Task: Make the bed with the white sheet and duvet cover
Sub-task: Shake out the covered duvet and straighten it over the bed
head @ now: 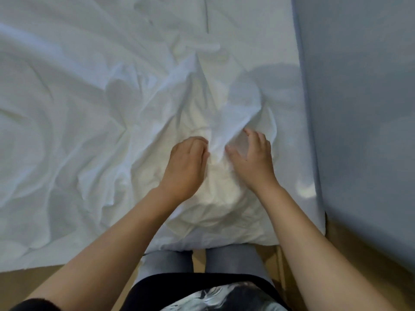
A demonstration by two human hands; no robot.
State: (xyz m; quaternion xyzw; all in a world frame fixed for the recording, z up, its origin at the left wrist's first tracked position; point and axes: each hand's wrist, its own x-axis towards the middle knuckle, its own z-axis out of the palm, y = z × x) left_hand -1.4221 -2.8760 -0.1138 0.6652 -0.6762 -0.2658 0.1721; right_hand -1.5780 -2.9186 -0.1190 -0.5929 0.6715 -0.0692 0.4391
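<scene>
Head view: left hand (186,167), fingers curled, bunching duvet cover (213,198); right hand (251,158) half-open astride a fold, grip uncertain. Advice: pull both outward evenly, flattening creases.

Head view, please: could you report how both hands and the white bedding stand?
Left hand and right hand both grip white bedding at a raised fold. Bedding bunched, heavily wrinkled. Blue-grey wall close at right.
</scene>
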